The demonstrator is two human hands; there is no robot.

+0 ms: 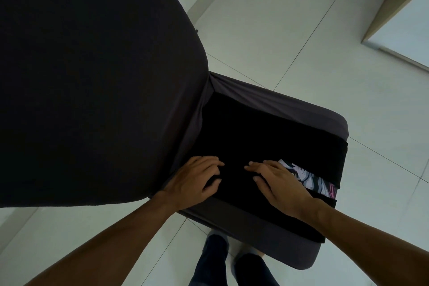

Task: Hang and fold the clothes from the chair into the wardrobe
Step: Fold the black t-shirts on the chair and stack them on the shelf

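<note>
Two legs in dark trousers (214, 260) show at the bottom edge, cut off by the frame, standing on the pale tiled floor (278, 30). Both forearms reach in from the lower corners toward the chair (274, 242), which wears a dark grey cover. A black garment (255, 132) lies flat across the seat, folded; its cloth is so dark that creases and edges are hard to make out. Beneath its right side a printed patch (308, 181) in white, grey and pink peeks out, partly covered by the right hand (278, 183), so the design cannot be read. That hand lies flat on the garment, fingers straight and pointing left. The left hand (192, 181) sits near the chair's back, fingers curled over the cloth and thumb tucked under a fold, gripping it. The chair's tall backrest (92, 76) fills the upper left and hides whatever is behind it. Farther off, a wooden-edged white panel (399, 14) is cut by the right edge, and dark items at the top are too cropped to identify.
</note>
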